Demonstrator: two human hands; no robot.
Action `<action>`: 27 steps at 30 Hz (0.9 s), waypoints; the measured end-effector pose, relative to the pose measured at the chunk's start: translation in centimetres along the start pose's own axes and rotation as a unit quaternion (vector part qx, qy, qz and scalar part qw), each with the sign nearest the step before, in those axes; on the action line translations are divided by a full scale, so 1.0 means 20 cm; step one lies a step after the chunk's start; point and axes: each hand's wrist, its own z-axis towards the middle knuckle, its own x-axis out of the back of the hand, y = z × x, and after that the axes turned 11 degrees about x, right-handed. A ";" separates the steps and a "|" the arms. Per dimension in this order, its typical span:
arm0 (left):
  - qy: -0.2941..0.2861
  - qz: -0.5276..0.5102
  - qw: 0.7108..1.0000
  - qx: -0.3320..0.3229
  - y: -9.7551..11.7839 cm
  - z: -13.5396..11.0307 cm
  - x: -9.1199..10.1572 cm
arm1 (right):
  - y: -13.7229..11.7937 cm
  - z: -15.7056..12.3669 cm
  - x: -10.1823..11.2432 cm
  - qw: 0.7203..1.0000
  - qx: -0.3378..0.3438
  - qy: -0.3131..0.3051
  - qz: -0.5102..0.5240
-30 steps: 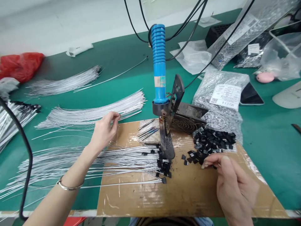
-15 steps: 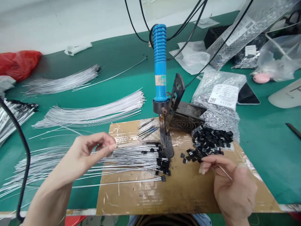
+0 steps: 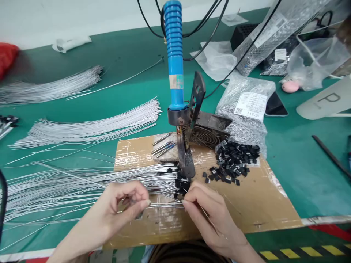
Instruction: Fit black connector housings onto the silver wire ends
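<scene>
My left hand point(image 3: 123, 208) is pinched closed on a thin white wire point(image 3: 68, 175) that runs back to the left. Close to it, my right hand point(image 3: 212, 217) has thumb and forefinger pressed together, and a thin silvery wire point(image 3: 207, 215) crosses its palm. Whatever sits between its fingertips is hidden. Just behind both hands lies a bundle of white wires point(image 3: 82, 180) with black connectors point(image 3: 182, 184) on their right ends. A blue-handled soldering iron point(image 3: 175, 47) stands tip down in a metal stand point(image 3: 197, 91) behind them. Loose black connectors point(image 3: 236, 159) are heaped to the right.
A cardboard sheet point(image 3: 263, 208) covers the front of the green table point(image 3: 287, 153). More wire bundles point(image 3: 95, 126) lie at the left. Behind the stand's fan point(image 3: 205, 133) are a bubble-wrap bag point(image 3: 244, 120) and a phone point(image 3: 276, 105). Black cables point(image 3: 214, 40) hang overhead.
My right hand has moved left from the connector heap to beside my left hand, its fingertips now pinched. My left hand has come slightly right and nearer. The view has shifted right.
</scene>
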 end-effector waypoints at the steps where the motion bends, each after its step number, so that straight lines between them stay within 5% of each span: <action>1: 0.012 0.009 1.000 -0.004 0.01 0.00 -0.02 | 0.01 0.00 0.00 1.000 0.007 0.002 -0.004; 10: 0.088 0.003 0.994 -0.067 0.10 0.02 -0.39 | 0.05 -0.03 -0.05 0.997 0.046 0.037 -0.059; 14: 0.077 -0.089 0.993 -0.019 0.14 0.05 -0.41 | 0.05 -0.06 -0.07 0.995 0.022 0.080 -0.047; 16: 0.081 -0.134 0.988 0.009 0.17 0.06 -0.40 | 0.04 -0.07 -0.06 0.988 -0.038 0.150 -0.011; 19: 0.097 -0.182 0.978 0.036 0.19 0.06 -0.40 | 0.04 -0.07 0.00 0.939 -0.135 0.267 0.169; 23: 0.107 -0.199 0.974 0.038 0.19 0.06 -0.40 | 0.05 -0.07 0.04 0.874 -0.188 0.241 0.377; 27: 0.111 -0.198 0.973 0.039 0.19 0.06 -0.39 | 0.05 -0.08 -0.02 0.922 -0.193 0.238 0.235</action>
